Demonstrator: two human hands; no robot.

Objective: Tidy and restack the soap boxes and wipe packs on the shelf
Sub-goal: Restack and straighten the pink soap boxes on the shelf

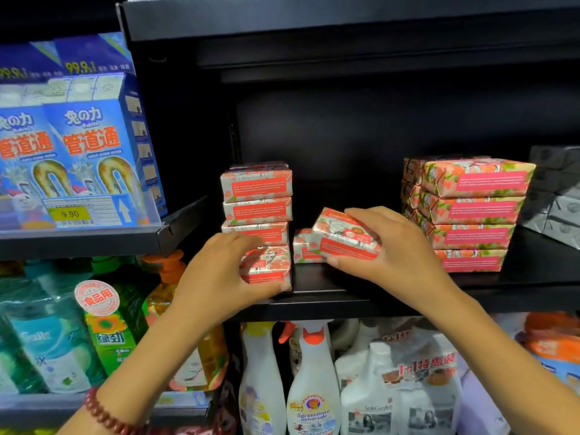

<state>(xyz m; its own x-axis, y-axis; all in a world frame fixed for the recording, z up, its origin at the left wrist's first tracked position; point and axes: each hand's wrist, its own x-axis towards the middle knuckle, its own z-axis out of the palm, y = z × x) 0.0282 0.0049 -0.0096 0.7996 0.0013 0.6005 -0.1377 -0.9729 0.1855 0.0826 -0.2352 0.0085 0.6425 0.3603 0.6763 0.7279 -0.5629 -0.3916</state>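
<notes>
The left hand [226, 271] grips a red-and-white floral paper soap box [266, 266], with the fingers curled over its top and the thumb under its front lower edge. The palm hides the left end of this box. Directly above the left hand stands a column of three matching soap boxes [257, 202]. The fingers cover the joint, so it cannot be told whether the column bears on the gripped box.

The right hand [389, 246] grips a second floral soap box [342, 238], fingers across the top, thumb beneath. This box is tilted, and its contact with the black metal shelf [317, 279] cannot be made out. Between the two hands a third small floral box [302, 246] stands on the shelf, its right part hidden by the tilted box.

To the right of the right hand, a stack of four wider floral packs with pink labels [470, 211] sits on the same shelf. Further packs behind it show only their left ends. Beyond the stack, grey wrapped packs [555, 196] are cut off by the frame edge. All label print is too blurred to read.
</notes>
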